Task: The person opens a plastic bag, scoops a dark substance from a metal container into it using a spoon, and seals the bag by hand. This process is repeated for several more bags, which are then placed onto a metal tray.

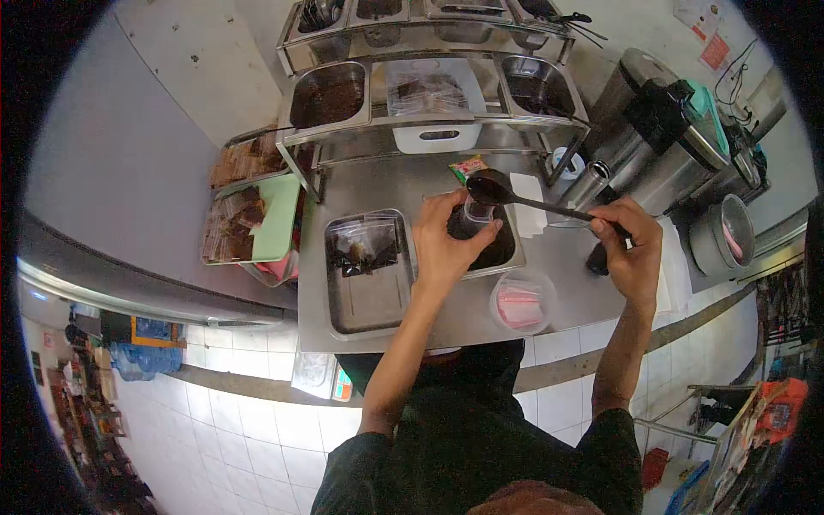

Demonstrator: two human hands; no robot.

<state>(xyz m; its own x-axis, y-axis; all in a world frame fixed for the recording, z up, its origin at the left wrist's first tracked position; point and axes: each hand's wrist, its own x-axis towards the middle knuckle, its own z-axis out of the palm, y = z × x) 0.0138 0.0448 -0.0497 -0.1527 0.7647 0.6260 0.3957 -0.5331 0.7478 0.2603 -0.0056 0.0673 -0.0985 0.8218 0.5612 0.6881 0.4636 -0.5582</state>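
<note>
My right hand is closed around the handle of a black ladle. The ladle's bowl, dark inside, sits right over a small clear plastic piece with a rounded mouth, pinched by my left hand. Below both is a steel pan of dark food, partly covered by my left hand. To its left, a shallow steel tray carries clear bags with dark contents. Nearer me stands a round clear tub of small bags with pink-red edges.
A steel rack with pans spans the back. On the left is a green tray with filled packets. A steel cylinder and large steel appliances stand at right. A small green-red packet lies behind the pan.
</note>
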